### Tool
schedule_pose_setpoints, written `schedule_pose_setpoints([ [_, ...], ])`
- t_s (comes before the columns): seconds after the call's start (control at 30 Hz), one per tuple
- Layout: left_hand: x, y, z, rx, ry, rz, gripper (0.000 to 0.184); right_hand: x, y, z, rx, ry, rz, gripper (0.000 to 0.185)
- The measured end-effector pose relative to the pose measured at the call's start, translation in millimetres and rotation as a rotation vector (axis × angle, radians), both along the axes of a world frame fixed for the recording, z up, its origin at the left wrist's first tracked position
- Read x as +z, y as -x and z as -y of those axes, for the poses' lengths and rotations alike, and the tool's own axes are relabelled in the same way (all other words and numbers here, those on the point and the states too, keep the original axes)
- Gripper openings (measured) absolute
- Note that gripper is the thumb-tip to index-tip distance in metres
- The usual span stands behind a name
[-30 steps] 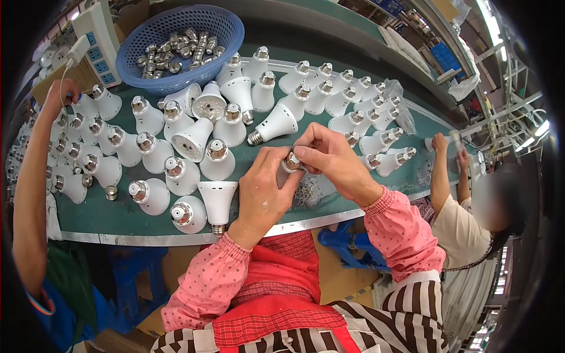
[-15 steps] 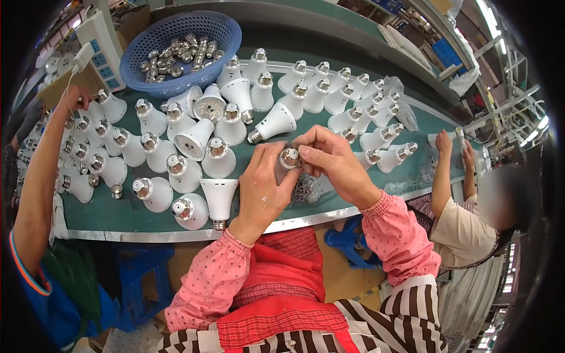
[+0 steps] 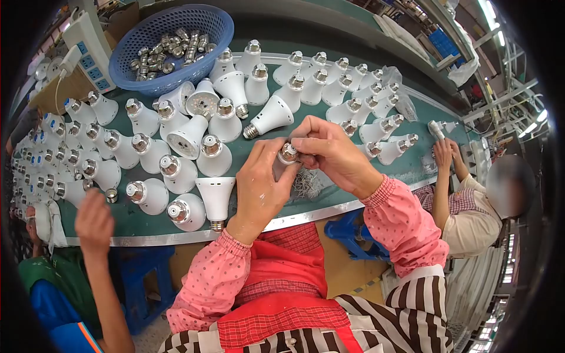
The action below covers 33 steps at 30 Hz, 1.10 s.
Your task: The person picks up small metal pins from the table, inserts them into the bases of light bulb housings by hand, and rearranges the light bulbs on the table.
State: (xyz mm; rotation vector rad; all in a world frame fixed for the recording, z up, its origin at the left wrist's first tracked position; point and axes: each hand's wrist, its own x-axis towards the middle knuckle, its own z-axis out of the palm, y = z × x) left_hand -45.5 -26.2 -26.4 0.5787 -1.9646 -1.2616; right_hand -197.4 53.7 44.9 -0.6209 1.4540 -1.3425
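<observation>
My left hand (image 3: 262, 185) is closed around a white light bulb, whose silver screw cap (image 3: 288, 154) points up between thumb and fingers. Most of the bulb's body is hidden by that hand. Against the right side of the cap, my right hand (image 3: 335, 152) has its thumb and forefinger pinched together; anything between them is too small or hidden to make out. Just below the hands lies a heap of thin metal pins (image 3: 307, 183). To the left, a bulb (image 3: 215, 197) stands cap down, near other bulbs (image 3: 186, 212) with caps up.
Many bulbs cover the green table (image 3: 253, 156). A blue basket (image 3: 126, 73) of metal caps (image 3: 170, 53) stands at the back left, beside a power strip (image 3: 91, 62). Another person's hand (image 3: 95, 220) is at the left; a co-worker's hands (image 3: 445, 152) are at the right.
The co-worker's arm on the left has drawn back from the bulbs toward the table's front edge. My hands stay at the bulb's cap, and the view has shifted slightly.
</observation>
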Motion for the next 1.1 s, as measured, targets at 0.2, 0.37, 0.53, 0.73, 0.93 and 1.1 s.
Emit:
schedule_pose_setpoints([
  [0.2, -1.1, 0.1, 1.3, -0.001, 0.017, -0.011, 0.042, -1.5, -0.4, -1.5, 0.007, 0.022, 0.022, 0.012],
  [0.37, -0.1, 0.5, 0.5, 0.001, 0.022, -0.008, 0.042, -5.0, 2.8, -2.8, 0.043, 0.050, 0.082, 0.017],
  [0.53, -1.5, -0.5, -0.5, 0.004, 0.030, 0.000, 0.042, -10.5, 4.6, -1.8, 0.044, 0.088, 0.063, 0.015],
  [0.73, -3.4, 4.0, 1.3, 0.021, 0.145, -0.031, 0.041, -16.9, 6.4, -1.0, 0.045, 0.084, 0.020, 0.015],
  [0.93, 2.3, 2.4, 1.3, 0.001, 0.093, -0.030, 0.039, -47.6, -0.4, -30.4, -0.116, 0.250, -0.626, 0.019],
  [1.1, 6.3, 26.4, 7.7, -0.013, 0.094, 0.042, 0.041, -72.5, -5.6, -61.9, -0.106, -0.008, -1.457, 0.023],
])
